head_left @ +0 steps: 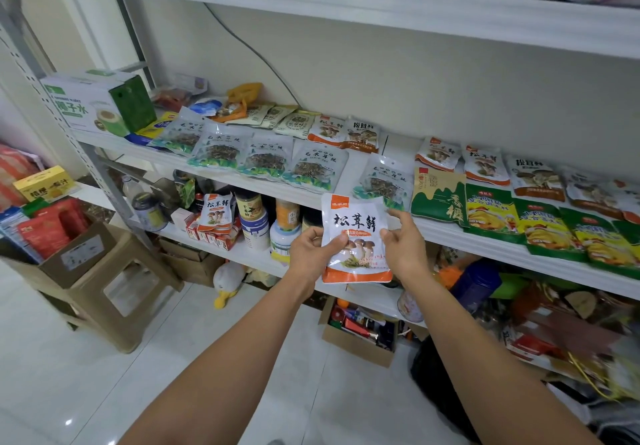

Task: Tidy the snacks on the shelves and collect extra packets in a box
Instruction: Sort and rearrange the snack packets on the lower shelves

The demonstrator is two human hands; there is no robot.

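Packet: your white-and-orange mushroom snack packet (353, 236) stands upright before the white shelf (374, 164).
Left hand (311, 254): your fingers curl round its left edge.
Right hand (407, 249): thumb and fingers pinch its right edge.
Stool box: open brown cardboard box (79, 254) holds red packets (52, 230).
Floor box: 1 smaller cardboard box (353, 344) holds mixed items.

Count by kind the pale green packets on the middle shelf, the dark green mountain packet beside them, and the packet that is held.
Pale green packets: 5
Dark green mountain packet: 1
Held mushroom packet: 1
Total: 7
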